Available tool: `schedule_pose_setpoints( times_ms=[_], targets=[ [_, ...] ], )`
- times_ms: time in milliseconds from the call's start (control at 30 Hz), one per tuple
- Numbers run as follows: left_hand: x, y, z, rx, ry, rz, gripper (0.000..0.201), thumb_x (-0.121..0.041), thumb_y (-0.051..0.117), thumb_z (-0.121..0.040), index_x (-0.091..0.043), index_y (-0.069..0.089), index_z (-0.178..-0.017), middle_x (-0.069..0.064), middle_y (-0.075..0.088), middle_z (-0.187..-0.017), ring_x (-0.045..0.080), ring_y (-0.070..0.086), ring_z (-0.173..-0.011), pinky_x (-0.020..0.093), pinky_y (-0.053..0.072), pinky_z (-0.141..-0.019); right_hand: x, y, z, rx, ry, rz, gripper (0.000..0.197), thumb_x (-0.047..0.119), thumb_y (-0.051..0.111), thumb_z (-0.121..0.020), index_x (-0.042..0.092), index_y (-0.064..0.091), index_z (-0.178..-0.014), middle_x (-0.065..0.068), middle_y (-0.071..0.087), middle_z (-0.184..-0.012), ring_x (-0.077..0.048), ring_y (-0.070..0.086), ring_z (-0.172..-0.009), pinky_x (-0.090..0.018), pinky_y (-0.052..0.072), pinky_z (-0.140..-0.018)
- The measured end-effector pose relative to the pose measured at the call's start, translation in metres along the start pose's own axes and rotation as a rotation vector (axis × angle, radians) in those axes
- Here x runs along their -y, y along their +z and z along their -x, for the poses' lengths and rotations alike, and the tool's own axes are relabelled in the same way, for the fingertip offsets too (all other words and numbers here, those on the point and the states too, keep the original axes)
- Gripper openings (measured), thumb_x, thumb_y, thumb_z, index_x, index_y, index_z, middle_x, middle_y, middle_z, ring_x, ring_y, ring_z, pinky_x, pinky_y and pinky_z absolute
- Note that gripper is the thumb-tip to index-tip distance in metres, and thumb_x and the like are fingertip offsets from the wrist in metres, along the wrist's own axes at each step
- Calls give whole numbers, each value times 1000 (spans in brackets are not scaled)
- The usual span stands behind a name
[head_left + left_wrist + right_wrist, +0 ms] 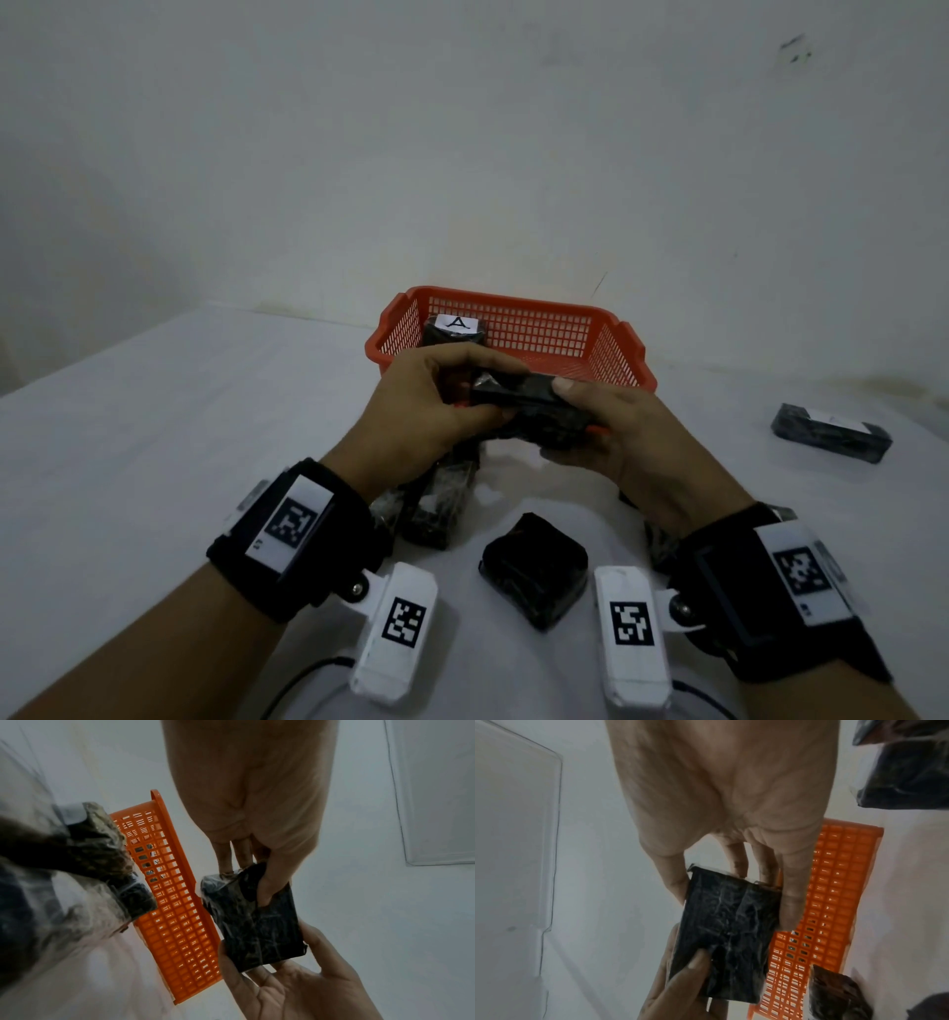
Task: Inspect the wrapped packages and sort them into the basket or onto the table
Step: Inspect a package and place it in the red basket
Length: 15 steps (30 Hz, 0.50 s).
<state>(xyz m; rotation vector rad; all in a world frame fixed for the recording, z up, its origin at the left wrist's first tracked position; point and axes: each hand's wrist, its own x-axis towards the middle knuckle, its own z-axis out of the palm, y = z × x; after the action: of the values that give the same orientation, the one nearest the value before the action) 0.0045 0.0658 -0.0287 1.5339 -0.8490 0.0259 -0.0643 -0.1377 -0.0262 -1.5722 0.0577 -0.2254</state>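
Note:
Both hands hold one black plastic-wrapped package (pixel 534 411) above the table, just in front of the orange basket (pixel 606 354). My left hand (pixel 426 406) grips its left end and my right hand (pixel 616 426) grips its right end, thumb on top. In the left wrist view the package (pixel 257 923) is pinched between thumb and fingers; the right wrist view shows the same package (pixel 726 933) with its taped seam. Inside the basket stands a black package with a white label marked A (pixel 454 329). No label shows on the held package.
Several black packages lie on the white table: one cube (pixel 534 570) between my wrists, a long pair (pixel 436 503) under my left hand, another labelled one (pixel 832 431) at the far right. The basket stands close to the white wall (pixel 462 154).

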Motion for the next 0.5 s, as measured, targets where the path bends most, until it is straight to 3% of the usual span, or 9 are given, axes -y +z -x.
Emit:
schedule_pose_setpoints(
  times_ms=[67, 133, 233, 300, 367, 500],
  targets=[
    [-1, -1, -1, 58, -69, -16, 43, -20, 79, -86, -26, 67, -127, -8, 73, -122, 9, 71, -113, 22, 59, -87, -1, -3, -1, -21, -69, 8, 31, 22, 70, -92, 2, 75, -115, -20, 76, -116, -35, 73, -112, -48, 60, -98],
    [-2, -1, -1, 127, -177, -32, 44, -43, 69, -89, -30, 65, -131, -9, 73, -122, 12, 70, -115, 26, 59, -93, -2, -6, -1, -18, -134, 21, 29, 20, 73, -90, 4, 76, -115, -15, 78, -113, -31, 74, -111, -45, 61, -97],
    [-1, 0, 0, 132, -198, -60, 26, -37, 66, -96, -23, 75, -116, 1, 77, -112, 19, 73, -106, 39, 60, -97, -3, -8, -3, 3, -175, 26, 40, 25, 78, -76, 8, 77, -112, -14, 79, -112, -31, 74, -111, -44, 60, -97],
    [-2, 0, 0, 93, -163, -50, 23, -28, 73, -92, -23, 76, -114, -4, 78, -109, 12, 74, -103, 29, 61, -90, -3, -8, -5, 46, -152, 20, 41, 27, 79, -70, 14, 78, -108, -12, 79, -112, -31, 74, -113, -43, 59, -100],
    [-3, -2, -1, 70, -134, -38, 35, -26, 79, -84, -23, 74, -118, -7, 78, -111, 6, 73, -104, 22, 60, -89, -4, -7, -4, 96, -143, 31, 44, 29, 82, -67, 17, 78, -109, -11, 79, -114, -29, 73, -114, -44, 56, -104],
    [-5, -8, -1, 142, -176, 25, 61, -33, 81, -71, -23, 66, -129, -7, 75, -120, 7, 71, -112, 27, 58, -97, -2, -10, -1, 73, -194, 91, 58, 26, 87, -65, 14, 73, -119, -5, 79, -116, -20, 74, -113, -42, 54, -106]
  ],
)
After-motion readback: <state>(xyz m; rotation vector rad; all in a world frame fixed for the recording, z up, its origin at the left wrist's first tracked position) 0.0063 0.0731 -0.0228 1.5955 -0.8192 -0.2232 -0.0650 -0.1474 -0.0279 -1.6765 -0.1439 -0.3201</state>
